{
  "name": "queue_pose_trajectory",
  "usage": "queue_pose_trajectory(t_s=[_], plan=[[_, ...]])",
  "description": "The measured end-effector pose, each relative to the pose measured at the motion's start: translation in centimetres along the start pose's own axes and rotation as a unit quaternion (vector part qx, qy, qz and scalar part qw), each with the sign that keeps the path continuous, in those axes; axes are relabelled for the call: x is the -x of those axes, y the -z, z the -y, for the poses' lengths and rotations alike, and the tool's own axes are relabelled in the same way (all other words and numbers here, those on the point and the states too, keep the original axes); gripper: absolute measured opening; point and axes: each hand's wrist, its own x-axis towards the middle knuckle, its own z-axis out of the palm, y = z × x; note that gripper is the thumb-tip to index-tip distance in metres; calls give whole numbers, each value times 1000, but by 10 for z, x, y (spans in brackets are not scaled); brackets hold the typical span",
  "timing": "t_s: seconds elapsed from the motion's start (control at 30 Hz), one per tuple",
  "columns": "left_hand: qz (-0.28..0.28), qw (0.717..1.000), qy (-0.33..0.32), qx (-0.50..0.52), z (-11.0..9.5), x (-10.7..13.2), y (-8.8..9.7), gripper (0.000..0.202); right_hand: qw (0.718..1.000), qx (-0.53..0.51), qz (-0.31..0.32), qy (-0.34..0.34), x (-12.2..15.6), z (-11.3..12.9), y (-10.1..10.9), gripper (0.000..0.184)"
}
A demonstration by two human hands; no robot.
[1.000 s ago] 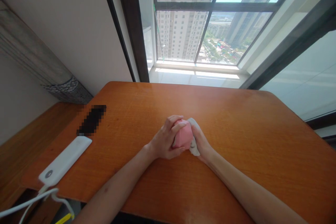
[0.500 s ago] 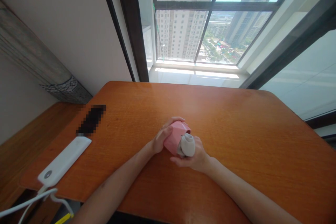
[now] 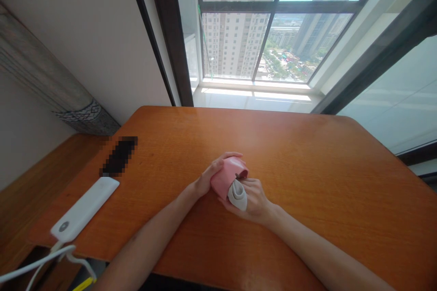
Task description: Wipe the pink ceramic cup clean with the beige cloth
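My left hand (image 3: 205, 178) is wrapped round the far left side of a glossy pink container (image 3: 224, 179), hollow, with its opening turned to the right. A rolled-up white cloth (image 3: 237, 194) sits at the container's opening, partly inside; its spiral end faces me. My right hand (image 3: 256, 200) cups the cloth from the right and below, fingers curled toward the container's mouth. The right thumb reaches under the pink container. Both things are held just above the wooden table (image 3: 307, 168). The inside of the container is mostly hidden.
On the table's left side lie a white power bank-like block (image 3: 85, 209) and a pixelated dark rectangle (image 3: 119, 157). White cables (image 3: 44, 261) hang over the near left edge. Beyond the far edge is a window (image 3: 252, 45), with a curtain (image 3: 51, 63) at the left.
The rolled white cloth has shifted down and left, closer into the pink container. My right fingers now show at the opening. The container has tilted slightly and moved a little left.
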Motion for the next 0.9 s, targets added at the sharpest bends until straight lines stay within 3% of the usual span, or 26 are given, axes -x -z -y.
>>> queue_pose_trajectory(t_s=[0.07, 0.13, 0.2, 0.27, 0.37, 0.5, 0.57, 0.67, 0.8, 0.9], plan=[[3, 1000, 2, 4, 3, 2, -1, 79, 996, -43, -41, -71, 3, 3, -2, 34], [-6, 999, -4, -48, 5, 4, -1, 86, 963, -123, -75, -226, 5, 5, -2, 35], [-16, 989, -20, -145, 7, 6, -2, 92, 881, -231, -84, -405, 5, 6, 0, 39], [-17, 972, -36, -231, 8, 8, -2, 102, 782, -341, -92, -514, 1, 4, 4, 42], [-18, 943, -61, -327, 10, 7, -2, 122, 672, -467, -138, -557, -5, -6, 10, 40], [-31, 875, -158, -456, 10, 2, 1, 130, 574, -561, -130, -582, -7, -23, 13, 41], [-9, 842, -203, -500, 7, 1, 2, 132, 558, -576, -105, -588, -4, -30, 12, 39], [20, 800, -232, -553, 3, 1, 2, 127, 580, -576, -75, -571, 0, -36, 12, 39], [39, 775, -235, -586, 1, 2, 3, 127, 606, -576, -57, -546, 1, -39, 13, 41], [61, 766, -223, -600, -1, 1, 9, 125, 590, -587, -55, -551, 2, -40, 13, 40]])
